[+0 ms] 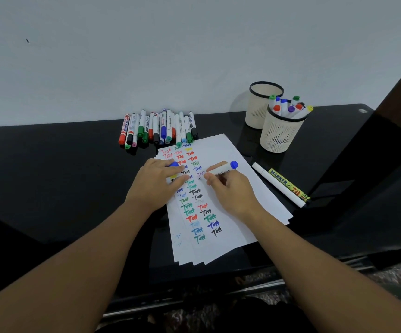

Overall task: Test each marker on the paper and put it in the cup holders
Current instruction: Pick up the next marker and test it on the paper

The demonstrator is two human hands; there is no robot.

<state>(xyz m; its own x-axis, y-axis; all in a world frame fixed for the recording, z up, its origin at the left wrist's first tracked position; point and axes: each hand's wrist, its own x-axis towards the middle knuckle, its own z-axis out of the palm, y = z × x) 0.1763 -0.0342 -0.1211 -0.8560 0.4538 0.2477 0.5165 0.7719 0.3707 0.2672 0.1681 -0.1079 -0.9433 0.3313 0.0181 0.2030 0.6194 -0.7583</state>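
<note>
A stack of white paper point(230, 203) lies on the black table, covered with several coloured "Test" scribbles. My right hand point(230, 191) grips a white marker with a blue end point(226, 168), its tip down on the paper. My left hand point(157, 182) rests on the sheet and holds the blue cap point(173, 164) in its fingers. Two cream cup holders stand at the back right: the near one point(280, 134) holds several markers, and the inside of the far one point(260, 105) shows none.
A row of several capped markers point(157, 128) lies against the wall behind the paper. A white marker point(276, 183) and a yellow marker point(288, 186) lie right of the paper. The table's front edge point(194, 301) runs below my arms.
</note>
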